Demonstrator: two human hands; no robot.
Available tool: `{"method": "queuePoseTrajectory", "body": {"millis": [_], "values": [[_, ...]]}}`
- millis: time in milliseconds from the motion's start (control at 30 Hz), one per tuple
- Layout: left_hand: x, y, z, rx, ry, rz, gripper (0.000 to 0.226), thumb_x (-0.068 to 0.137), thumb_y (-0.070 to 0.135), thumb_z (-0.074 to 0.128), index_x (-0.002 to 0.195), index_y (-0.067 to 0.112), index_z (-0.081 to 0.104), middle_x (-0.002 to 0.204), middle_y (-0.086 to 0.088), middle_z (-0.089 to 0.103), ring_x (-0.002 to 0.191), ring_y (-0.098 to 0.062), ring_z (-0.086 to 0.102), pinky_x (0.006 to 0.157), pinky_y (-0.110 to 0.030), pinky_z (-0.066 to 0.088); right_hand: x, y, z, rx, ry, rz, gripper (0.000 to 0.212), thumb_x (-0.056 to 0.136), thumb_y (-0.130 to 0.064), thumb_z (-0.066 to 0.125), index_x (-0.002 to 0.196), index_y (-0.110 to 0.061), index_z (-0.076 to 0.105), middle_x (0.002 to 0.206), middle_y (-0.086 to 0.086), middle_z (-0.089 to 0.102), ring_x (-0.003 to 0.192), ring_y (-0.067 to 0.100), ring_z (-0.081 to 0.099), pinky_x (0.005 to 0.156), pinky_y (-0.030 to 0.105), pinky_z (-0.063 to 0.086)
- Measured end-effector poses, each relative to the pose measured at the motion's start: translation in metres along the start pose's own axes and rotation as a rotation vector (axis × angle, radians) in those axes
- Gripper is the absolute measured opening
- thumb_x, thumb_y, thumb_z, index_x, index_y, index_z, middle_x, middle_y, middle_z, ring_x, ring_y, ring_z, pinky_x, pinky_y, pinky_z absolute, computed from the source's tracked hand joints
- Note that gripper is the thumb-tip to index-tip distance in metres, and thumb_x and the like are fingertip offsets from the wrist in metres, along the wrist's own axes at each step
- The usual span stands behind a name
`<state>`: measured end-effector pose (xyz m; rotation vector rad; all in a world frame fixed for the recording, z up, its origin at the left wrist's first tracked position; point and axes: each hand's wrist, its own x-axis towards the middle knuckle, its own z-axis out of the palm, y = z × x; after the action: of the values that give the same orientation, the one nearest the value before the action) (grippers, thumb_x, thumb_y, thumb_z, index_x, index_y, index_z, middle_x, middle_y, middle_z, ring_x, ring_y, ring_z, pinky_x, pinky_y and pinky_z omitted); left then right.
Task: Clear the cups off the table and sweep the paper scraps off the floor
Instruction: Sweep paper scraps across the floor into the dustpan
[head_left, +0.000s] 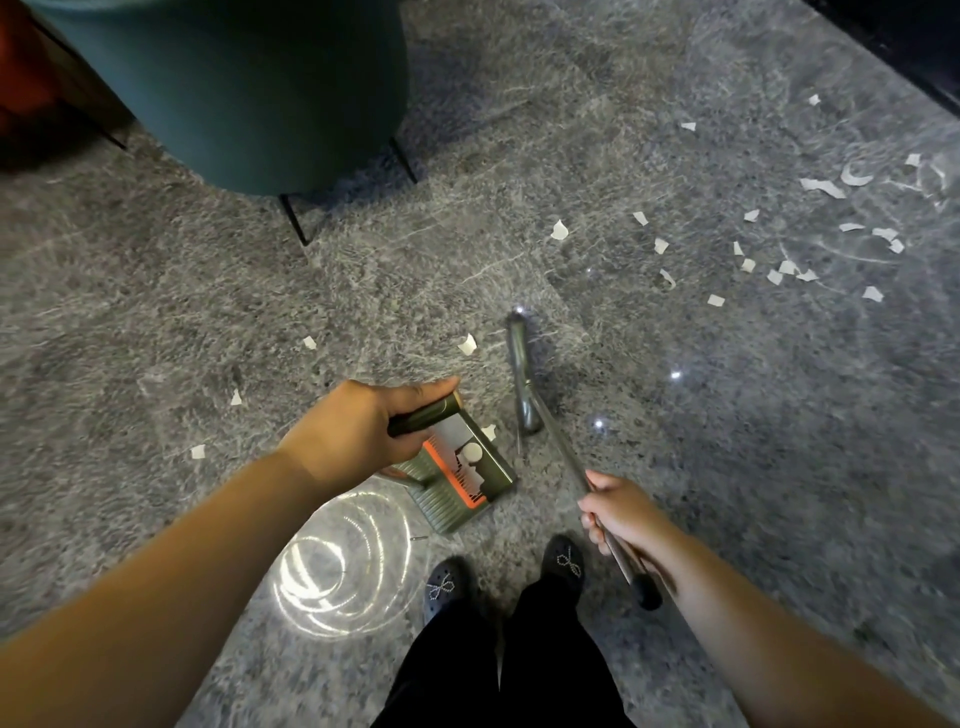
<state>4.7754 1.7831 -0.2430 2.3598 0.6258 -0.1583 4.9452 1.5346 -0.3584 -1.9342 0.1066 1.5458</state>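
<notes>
Grey speckled stone floor (156, 312) fills most of the frame, and white paper scraps (779, 270) are scattered across it, thickest at the upper right, with a few single pieces at centre and centre left. A dark green dustpan (462, 488) with an orange comb edge is seen at lower centre; its lip appears to rest on the floor, though the far corner is blurred. Its upright handle (426, 415) is gripped by the left hand (358, 436), fingers curled round the top end (the fingertips themselves are hidden behind the handle). One scrap lies just beside the pan's upper right edge.

A broom (522, 384) is held to the right of the pan. Its thin metal pole is clasped in the right hand (618, 514), fingers wrapped round it near the black end cap, which juts out towards the lower right. The broom head is smeared by motion blur, so whether its bristles touch the floor cannot be told.

A teal upholstered seat (249, 88) on thin black legs is cut off by the top edge at upper left, and something reddish-brown beside it is too dark to identify. Two dark shoes (447, 587) and black trousers are seen at the bottom centre. No cups or table are taken in by the view. Ring-shaped light reflections lie on the floor at lower centre left.
</notes>
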Motion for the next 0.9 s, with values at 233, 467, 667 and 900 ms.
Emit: {"method": "queuePoseTrajectory", "body": {"millis": [233, 467, 667, 900], "values": [[0.000, -0.001, -0.001, 0.002, 0.011, -0.004, 0.069, 0.083, 0.026, 0.073, 0.113, 0.076, 0.038, 0.081, 0.011, 0.071, 0.066, -0.011, 0.063, 0.062, -0.023, 0.051, 0.003, 0.001, 0.022, 0.068, -0.104, 0.026, 0.057, 0.092, 0.004, 0.042, 0.142, -0.023, 0.040, 0.050, 0.002, 0.042, 0.038, 0.012, 0.038, 0.037, 0.020, 0.030], [-0.008, -0.010, -0.006, 0.019, 0.012, -0.010, 0.066, 0.083, 0.025, 0.073, 0.123, 0.066, 0.040, 0.082, 0.017, 0.071, 0.066, -0.006, 0.062, 0.059, -0.016, 0.047, -0.032, 0.013, 0.016, 0.065, -0.182, 0.037, 0.062, 0.094, 0.003, 0.041, 0.148, -0.027, 0.031, 0.051, 0.001, 0.041, 0.036, 0.010, 0.036, 0.036, 0.016, 0.027], [-0.020, -0.013, -0.005, -0.009, 0.082, -0.036, 0.076, 0.081, 0.028, 0.075, 0.115, 0.080, 0.032, 0.090, 0.032, 0.065, 0.065, 0.017, 0.055, 0.060, -0.016, 0.046, -0.036, 0.014, 0.018, 0.063, -0.090, -0.009, 0.062, 0.094, 0.003, 0.043, 0.149, -0.023, 0.031, 0.053, 0.003, 0.041, 0.038, 0.012, 0.036, 0.037, 0.018, 0.027], [-0.014, -0.009, 0.001, -0.020, 0.076, -0.024, 0.084, 0.082, 0.026, 0.072, 0.108, 0.087, 0.021, 0.086, 0.013, 0.071, 0.069, -0.003, 0.062, 0.066, -0.018, 0.051, 0.002, 0.003, 0.025, -0.064, -0.024, -0.018, 0.064, 0.095, 0.001, 0.042, 0.150, -0.025, 0.026, 0.058, 0.004, 0.049, 0.043, 0.013, 0.045, 0.038, 0.023, 0.038]]}}
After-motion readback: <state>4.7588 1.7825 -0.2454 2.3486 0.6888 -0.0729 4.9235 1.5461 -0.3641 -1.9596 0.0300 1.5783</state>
